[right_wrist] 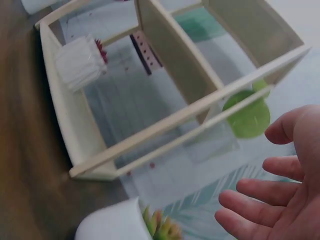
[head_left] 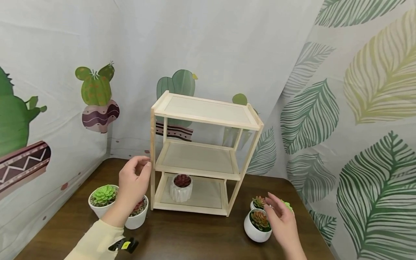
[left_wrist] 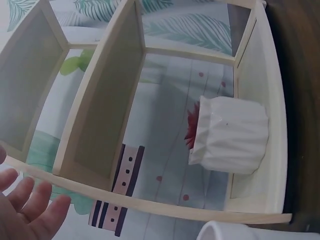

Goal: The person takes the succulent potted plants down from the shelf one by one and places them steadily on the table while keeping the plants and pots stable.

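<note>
The work in hand looks like stocking the 3-tier wooden shelf [head_left: 204, 155] with small potted succulents, and it seems early: only 1 pot, a ribbed white pot with a red plant [head_left: 181, 187], stands on the bottom tier, toward its left end, while the middle and top tiers are bare.

The left hand [head_left: 133, 182] is at the shelf's front-left post [head_left: 152, 159], at about 9 o'clock from the shelf. Its fingers are loosely bent beside the post; the wrist view shows them relaxed and gripping nothing.

The right hand [head_left: 282, 216] hovers open, fingers spread, over a cluster of pots at about 4 o'clock from the shelf. Nearest it is a round white pot with an orange-green succulent [head_left: 259, 225]; a second, smaller pot [head_left: 258, 203] sits just behind, and a green plant is mostly hidden under the hand. The hand touches no pot that I can tell.

The next move probably calls for closing the right hand round the nearest pot and lifting it clear of its neighbours, which stand close together.

Room: 2 more pots, a green succulent [head_left: 103, 198] and another [head_left: 138, 215] half hidden by the left wrist, stand at 8 o'clock. The tabletop [head_left: 195, 234] between the 2 groups is open. The shelf's front is open, but the posts and tier rims narrow the entry, and the fabric backdrop [head_left: 357, 108] hangs close on the right.
</note>
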`<state>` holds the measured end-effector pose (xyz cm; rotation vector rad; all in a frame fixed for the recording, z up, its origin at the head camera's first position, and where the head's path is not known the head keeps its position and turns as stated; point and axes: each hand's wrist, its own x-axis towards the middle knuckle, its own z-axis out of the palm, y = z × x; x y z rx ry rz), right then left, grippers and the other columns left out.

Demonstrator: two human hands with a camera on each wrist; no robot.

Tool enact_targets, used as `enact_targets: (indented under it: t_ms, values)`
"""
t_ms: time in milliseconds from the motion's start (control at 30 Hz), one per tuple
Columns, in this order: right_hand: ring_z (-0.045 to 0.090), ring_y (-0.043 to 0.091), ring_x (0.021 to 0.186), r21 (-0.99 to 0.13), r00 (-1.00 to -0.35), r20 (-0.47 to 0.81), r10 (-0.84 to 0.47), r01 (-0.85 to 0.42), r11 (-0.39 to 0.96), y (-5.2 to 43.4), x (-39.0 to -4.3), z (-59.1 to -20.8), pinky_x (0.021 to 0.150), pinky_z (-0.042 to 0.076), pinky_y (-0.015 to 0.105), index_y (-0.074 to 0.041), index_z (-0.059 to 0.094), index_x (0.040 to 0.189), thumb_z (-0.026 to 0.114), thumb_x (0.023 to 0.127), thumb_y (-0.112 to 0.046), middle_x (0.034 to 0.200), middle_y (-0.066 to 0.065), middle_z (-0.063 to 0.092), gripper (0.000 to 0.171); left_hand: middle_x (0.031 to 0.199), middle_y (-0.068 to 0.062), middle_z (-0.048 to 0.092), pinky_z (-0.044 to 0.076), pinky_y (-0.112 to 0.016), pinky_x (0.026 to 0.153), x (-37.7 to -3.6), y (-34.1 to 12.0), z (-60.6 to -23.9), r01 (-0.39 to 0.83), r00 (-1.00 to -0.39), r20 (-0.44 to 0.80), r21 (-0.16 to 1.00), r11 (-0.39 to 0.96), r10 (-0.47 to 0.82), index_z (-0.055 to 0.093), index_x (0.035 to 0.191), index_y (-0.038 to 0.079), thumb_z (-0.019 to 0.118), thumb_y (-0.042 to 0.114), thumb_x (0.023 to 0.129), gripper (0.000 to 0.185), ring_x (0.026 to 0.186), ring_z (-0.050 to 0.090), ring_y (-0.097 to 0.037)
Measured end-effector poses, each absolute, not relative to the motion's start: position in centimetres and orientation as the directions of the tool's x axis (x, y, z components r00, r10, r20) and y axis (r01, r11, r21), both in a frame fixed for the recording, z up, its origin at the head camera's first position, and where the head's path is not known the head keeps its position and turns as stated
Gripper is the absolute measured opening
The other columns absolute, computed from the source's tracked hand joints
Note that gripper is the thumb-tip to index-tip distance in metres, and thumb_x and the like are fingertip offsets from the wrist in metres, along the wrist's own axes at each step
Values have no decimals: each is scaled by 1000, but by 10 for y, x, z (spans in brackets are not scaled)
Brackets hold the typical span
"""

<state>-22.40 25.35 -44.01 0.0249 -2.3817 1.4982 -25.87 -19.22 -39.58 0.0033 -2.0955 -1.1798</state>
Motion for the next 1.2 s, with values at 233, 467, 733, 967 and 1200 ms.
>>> enact_targets:
  t_ms: [233,467,733,967,1200]
  values:
    - [67,0,111,-857,-939,340,49,-287,429,233,-243,-415,87,55,17,-12,55,148,61,104,-19,137,16,67,45,83,-3,72,49,-21,62,-253,-180,-415,338,-812,529,771,540,-247,73,115,13,61,18,102,18,70,61,-4]
    - [65,37,126,-833,-929,369,-37,-348,430,214,-268,-397,95,59,34,-11,50,151,61,104,-21,144,20,62,50,86,-4,74,51,-21,68,-252,-163,-431,362,-832,524,762,537,-183,73,127,13,61,19,103,28,73,60,0]
    - [65,38,126,-835,-924,380,-43,-362,414,201,-288,-390,90,61,41,-7,44,155,57,106,-23,144,23,60,53,119,-12,76,57,-27,82,-261,-154,-453,286,-900,410,808,515,-144,74,125,10,60,19,103,28,98,70,-12]
    - [66,42,123,-832,-914,405,-30,-382,403,191,-295,-389,79,62,32,-4,42,156,51,108,-21,142,28,60,51,141,-24,62,54,-54,101,-279,-153,-470,189,-953,287,816,547,-100,56,145,3,57,22,103,46,123,64,-44]
    - [70,39,112,-812,-896,445,-1,-404,422,186,-298,-389,75,57,20,-7,53,148,47,109,-20,133,25,67,41,154,-29,47,46,-60,108,-295,-151,-470,113,-979,192,786,608,-66,35,158,-2,51,24,103,63,130,57,-48]
